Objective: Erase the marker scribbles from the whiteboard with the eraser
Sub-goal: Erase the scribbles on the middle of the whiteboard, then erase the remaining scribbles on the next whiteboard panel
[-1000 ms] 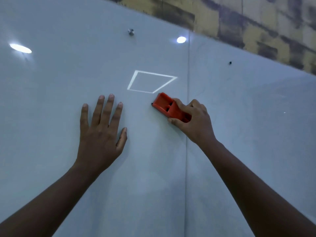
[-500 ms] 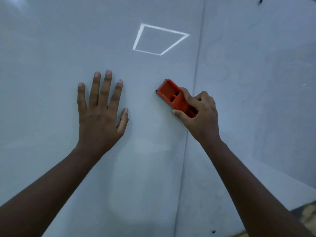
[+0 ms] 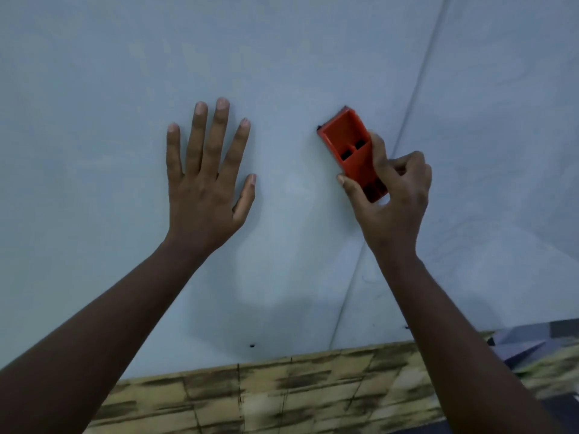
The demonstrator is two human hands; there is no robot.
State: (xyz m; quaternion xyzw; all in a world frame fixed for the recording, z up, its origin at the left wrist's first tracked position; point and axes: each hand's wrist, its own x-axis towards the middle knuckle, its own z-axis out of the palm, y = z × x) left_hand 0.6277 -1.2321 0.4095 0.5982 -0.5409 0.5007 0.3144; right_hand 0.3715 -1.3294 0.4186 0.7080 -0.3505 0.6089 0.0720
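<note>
Left hand [image 3: 205,180]: I see it spread flat, fingers straight, pressed on the whiteboard [image 3: 94,89].
Right hand [image 3: 391,195]: curled round the lower end of the red eraser [image 3: 352,150], pinching its sides.
Eraser: against the board, just left of the panel seam [image 3: 416,98].
Risk, slip: my guess is that so low a grip lets the eraser twist or drop.
Risk, missed marks: I can't make out scribbles here; faint ones could get skipped.
Count: two hands, one eraser, one seam, one dark speck [image 3: 252,345].
</note>
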